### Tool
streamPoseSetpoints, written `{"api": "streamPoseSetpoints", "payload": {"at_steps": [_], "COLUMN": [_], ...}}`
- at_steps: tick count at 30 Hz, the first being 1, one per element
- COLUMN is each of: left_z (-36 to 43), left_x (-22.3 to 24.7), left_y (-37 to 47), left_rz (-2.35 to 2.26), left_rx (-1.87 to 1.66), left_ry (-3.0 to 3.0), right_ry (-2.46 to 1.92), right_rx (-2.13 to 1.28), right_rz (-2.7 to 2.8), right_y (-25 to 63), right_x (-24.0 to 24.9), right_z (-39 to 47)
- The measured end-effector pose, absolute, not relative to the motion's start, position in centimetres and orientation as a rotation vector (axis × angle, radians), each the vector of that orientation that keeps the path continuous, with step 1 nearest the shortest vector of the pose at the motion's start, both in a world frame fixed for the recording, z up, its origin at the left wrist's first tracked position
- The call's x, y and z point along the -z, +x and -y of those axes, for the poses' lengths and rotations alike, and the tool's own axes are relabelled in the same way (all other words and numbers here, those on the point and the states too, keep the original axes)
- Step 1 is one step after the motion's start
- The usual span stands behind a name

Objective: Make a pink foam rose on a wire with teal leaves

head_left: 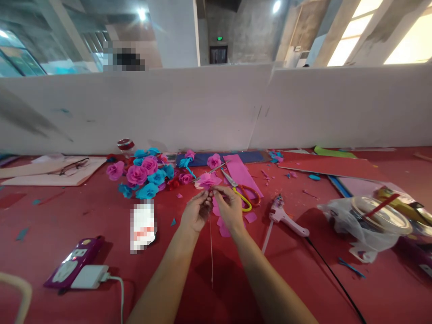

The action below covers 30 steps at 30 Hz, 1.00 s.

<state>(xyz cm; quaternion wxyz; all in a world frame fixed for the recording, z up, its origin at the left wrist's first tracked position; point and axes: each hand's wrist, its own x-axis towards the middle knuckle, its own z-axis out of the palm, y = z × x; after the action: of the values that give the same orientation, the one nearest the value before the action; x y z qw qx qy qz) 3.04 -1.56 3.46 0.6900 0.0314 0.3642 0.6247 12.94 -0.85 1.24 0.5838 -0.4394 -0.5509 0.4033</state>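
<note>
A ruffled pink paper flower (208, 180) with broad, thin petals tops a long, straight, thin wire stem (212, 252) that runs down between the forearms. The bloom sits just above the fingertips; the left hand (196, 210) and right hand (229, 208) have their fingers pinched together at its base. On the red bench (108, 220), a cluster of pink and blue paper flowers (137, 174) lies left of the fingers, a pale pink glue gun (285, 218) to their right, yellow-and-orange-handled metal scissors (236, 184) just beyond the right fingers, and loose pink paper petals (223, 228) partly behind the right hand.
</note>
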Motion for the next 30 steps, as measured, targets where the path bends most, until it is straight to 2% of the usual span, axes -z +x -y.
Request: {"api": "streamPoseSetpoints", "payload": {"at_steps": [7, 12, 14, 19, 26, 30], "left_z": [1.5, 1.5, 1.5, 1.8, 1.9, 2.2], "left_x": [-2.6, -1.9, -1.7, -1.3, -1.0, -1.0], "left_y": [1.5, 1.0, 1.2, 1.6, 1.8, 2.5], "left_rz": [-0.765, -0.876, -0.938, -1.014, -1.057, -1.073], "left_rx": [-1.277, -1.401, -1.470, -1.562, -1.553, -1.524], "left_ry": [-0.072, 0.030, 0.118, 0.256, 0.349, 0.372], "right_ry": [-1.306, -1.897, -2.102, -2.107, -2.093, -1.870], "right_rx": [-0.680, 0.083, 0.243, 0.198, 0.133, 0.061], "right_rz": [1.579, 1.847, 1.869, 2.042, 1.984, 1.663], "right_y": [16.8, 26.7, 29.9, 32.2, 32.7, 32.5], "right_x": [-1.9, -0.6, 0.9, 3.4, 2.7, 1.7], "right_z": [1.4, 4.1, 5.1, 5.2, 3.6, 5.6]}}
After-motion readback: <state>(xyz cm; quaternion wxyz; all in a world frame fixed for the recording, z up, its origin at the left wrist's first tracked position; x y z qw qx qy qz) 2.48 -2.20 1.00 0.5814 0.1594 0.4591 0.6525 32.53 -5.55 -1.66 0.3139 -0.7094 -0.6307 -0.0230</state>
